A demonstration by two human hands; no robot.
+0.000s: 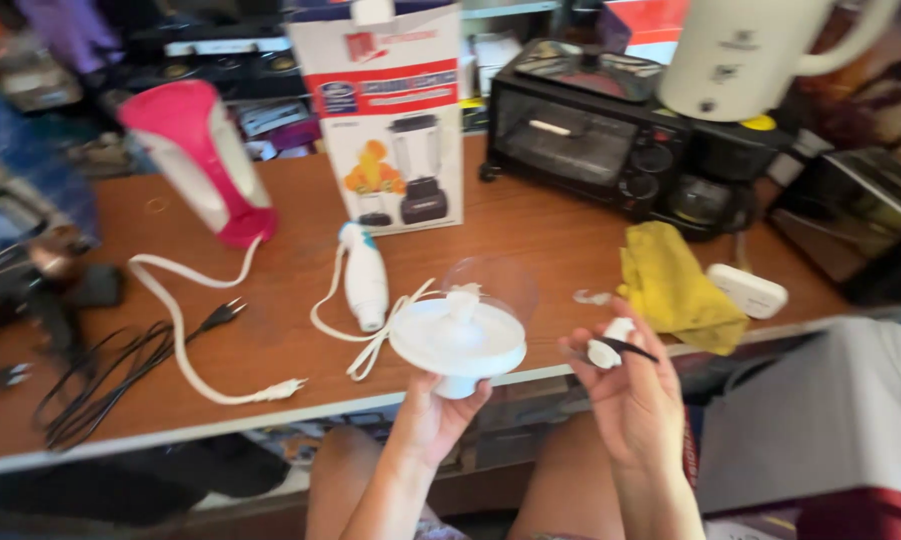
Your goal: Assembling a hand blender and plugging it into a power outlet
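My left hand (pixel 435 405) holds a white round chopper lid (pixel 457 338) from below, its flat disc facing me, with a clear plastic bowl (pixel 490 282) behind it. My right hand (pixel 625 385) holds a small white part with a black piece (pixel 610 348) between the fingers, just right of the lid. On the wooden table (pixel 530 235) behind lies a white hand blender motor unit (pixel 364 278) with its white cord (pixel 380 335).
A pink and white appliance (pixel 202 160) with a white cord and plug (pixel 275 390) stands at the left. A blender box (pixel 390 115), a black toaster oven (pixel 590 130), a cream kettle (pixel 740 55), a yellow cloth (pixel 670 285), a white adapter (pixel 747 290) and black cables (pixel 100 375) surround the spot.
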